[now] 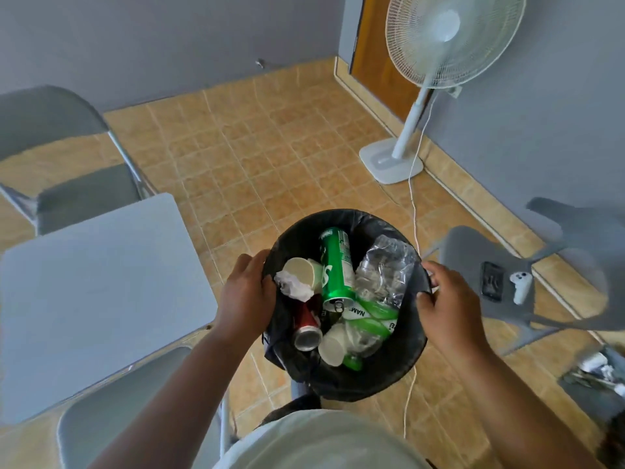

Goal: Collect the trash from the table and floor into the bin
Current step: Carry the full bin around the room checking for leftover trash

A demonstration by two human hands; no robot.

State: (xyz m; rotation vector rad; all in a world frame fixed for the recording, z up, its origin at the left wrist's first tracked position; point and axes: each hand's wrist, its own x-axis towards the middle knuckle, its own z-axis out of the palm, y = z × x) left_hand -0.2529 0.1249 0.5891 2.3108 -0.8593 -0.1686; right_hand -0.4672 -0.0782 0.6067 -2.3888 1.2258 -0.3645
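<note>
Tiled floor [277,157] looked bare; left hand [245,289] clasped bin [399,374] rim at 9 o'clock; right hand [443,299] at 3, fingers curled over; green can [334,269] lay lengthwise 12-to-6 between.

Black-lined bin [399,374] upright, full of cans, cups, plastic.

Small plain room, likely an office break or meeting room. Evidence: grey painted walls [169,35]; tan tiled floor [270,147] with matching tile skirting; brown wooden door [375,55] in the far corner; white pedestal fan [449,42], its cord trailing over the floor; grey folding table [94,292] with grey folding chairs [57,130] beside it; grey plastic chair [507,272] bearing a phone [492,280].
</note>
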